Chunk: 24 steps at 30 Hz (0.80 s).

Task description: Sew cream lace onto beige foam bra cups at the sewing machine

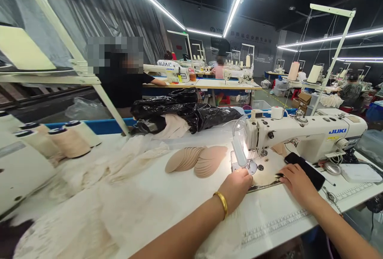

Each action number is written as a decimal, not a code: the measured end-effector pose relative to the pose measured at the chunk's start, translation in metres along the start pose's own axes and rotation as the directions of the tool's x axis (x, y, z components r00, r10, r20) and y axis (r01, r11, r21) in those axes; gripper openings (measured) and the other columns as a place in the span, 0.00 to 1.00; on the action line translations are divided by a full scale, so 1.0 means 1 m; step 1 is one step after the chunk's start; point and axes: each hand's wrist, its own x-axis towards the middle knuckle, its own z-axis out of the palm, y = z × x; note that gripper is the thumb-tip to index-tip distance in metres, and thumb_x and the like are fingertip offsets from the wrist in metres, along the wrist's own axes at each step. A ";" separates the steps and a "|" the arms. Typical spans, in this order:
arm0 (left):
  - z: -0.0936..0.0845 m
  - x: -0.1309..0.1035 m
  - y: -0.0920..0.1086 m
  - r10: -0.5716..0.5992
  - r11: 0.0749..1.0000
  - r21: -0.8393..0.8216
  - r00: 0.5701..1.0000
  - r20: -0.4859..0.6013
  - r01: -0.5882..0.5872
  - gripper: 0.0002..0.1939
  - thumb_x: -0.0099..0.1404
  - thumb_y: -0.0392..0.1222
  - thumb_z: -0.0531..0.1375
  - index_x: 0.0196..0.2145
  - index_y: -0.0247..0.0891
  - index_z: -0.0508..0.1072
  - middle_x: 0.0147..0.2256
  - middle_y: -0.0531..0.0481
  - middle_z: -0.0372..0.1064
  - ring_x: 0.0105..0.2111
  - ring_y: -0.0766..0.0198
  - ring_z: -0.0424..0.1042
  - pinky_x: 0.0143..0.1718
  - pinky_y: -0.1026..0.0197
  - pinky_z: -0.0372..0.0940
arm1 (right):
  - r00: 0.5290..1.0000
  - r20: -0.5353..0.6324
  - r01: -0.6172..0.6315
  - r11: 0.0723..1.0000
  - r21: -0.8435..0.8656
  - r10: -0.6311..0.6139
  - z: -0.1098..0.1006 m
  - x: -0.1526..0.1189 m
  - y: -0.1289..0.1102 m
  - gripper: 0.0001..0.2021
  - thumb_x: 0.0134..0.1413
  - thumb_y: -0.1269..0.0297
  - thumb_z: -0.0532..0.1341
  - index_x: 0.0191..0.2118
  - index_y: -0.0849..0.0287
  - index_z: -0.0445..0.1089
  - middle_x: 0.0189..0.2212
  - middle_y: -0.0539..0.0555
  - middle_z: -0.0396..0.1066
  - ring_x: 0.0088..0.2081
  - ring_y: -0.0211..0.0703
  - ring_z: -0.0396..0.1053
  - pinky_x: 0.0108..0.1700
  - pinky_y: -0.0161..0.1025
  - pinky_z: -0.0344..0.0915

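A white JUKI sewing machine (pixel 302 131) stands at the right of the table, its lamp lighting the needle area. My left hand (pixel 238 185), with a gold bangle at the wrist, is closed beside the needle plate (pixel 253 166). Its fingertips point away from me, so what they pinch is hidden. My right hand (pixel 299 181) rests on the machine bed, fingers curled around a small dark pointed tool (pixel 279 175), only partly showing. Left of the needle lie two fanned stacks of beige oval pads (pixel 185 159). Pale sheer fabric (pixel 107 203) spreads over the table's left side.
A black phone (pixel 305 169) lies right of my right hand, near a white box (pixel 360 172). Thread cones (pixel 67 141) stand at the left. Black plastic bags (pixel 191 111) lie behind the table. A person in black (pixel 115 79) sits beyond, near other machines.
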 end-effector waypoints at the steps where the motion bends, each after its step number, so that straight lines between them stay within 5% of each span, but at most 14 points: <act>1: 0.001 0.000 -0.001 -0.027 1.000 0.014 1.000 0.010 0.027 0.16 0.70 0.29 0.53 0.25 0.38 0.67 0.29 0.47 0.67 0.30 0.59 0.65 0.30 0.60 0.59 | 1.000 0.011 -0.015 1.000 -0.024 0.016 0.000 0.002 0.003 0.07 0.64 0.73 0.57 0.38 0.58 0.72 0.42 0.62 0.75 0.46 0.57 0.68 0.48 0.49 0.62; 8: -0.010 0.006 0.008 -0.143 0.990 0.024 0.988 0.057 0.141 0.14 0.68 0.28 0.54 0.24 0.38 0.64 0.29 0.47 0.66 0.30 0.58 0.65 0.30 0.59 0.56 | 0.988 0.119 -0.105 0.993 0.059 0.098 -0.018 0.004 -0.028 0.12 0.74 0.64 0.46 0.38 0.54 0.62 0.25 0.49 0.71 0.26 0.44 0.70 0.29 0.36 0.57; 11: -0.014 0.008 0.010 -0.180 0.983 -0.025 0.982 0.062 0.182 0.13 0.67 0.28 0.54 0.25 0.38 0.65 0.29 0.48 0.67 0.29 0.59 0.65 0.30 0.60 0.56 | 0.966 0.257 -0.066 0.994 0.082 0.043 -0.021 0.007 -0.059 0.05 0.72 0.59 0.53 0.44 0.53 0.62 0.30 0.49 0.76 0.32 0.46 0.74 0.31 0.35 0.56; 16: -0.016 0.008 0.013 -0.244 0.957 -0.147 0.968 0.066 0.251 0.11 0.64 0.28 0.57 0.26 0.38 0.66 0.27 0.52 0.66 0.26 0.63 0.64 0.29 0.63 0.56 | 0.923 0.367 -0.075 0.990 -0.123 0.115 -0.003 0.022 -0.093 0.07 0.68 0.63 0.56 0.47 0.57 0.65 0.37 0.59 0.79 0.38 0.52 0.77 0.35 0.38 0.57; 24: -0.024 0.015 0.010 -0.381 0.883 -0.283 0.924 0.035 0.375 0.15 0.64 0.31 0.55 0.22 0.40 0.57 0.21 0.56 0.58 0.23 0.65 0.60 0.27 0.62 0.52 | 0.918 0.340 -0.127 0.964 -0.232 0.203 -0.002 0.034 -0.068 0.10 0.68 0.65 0.53 0.49 0.59 0.68 0.33 0.59 0.79 0.37 0.54 0.76 0.40 0.41 0.59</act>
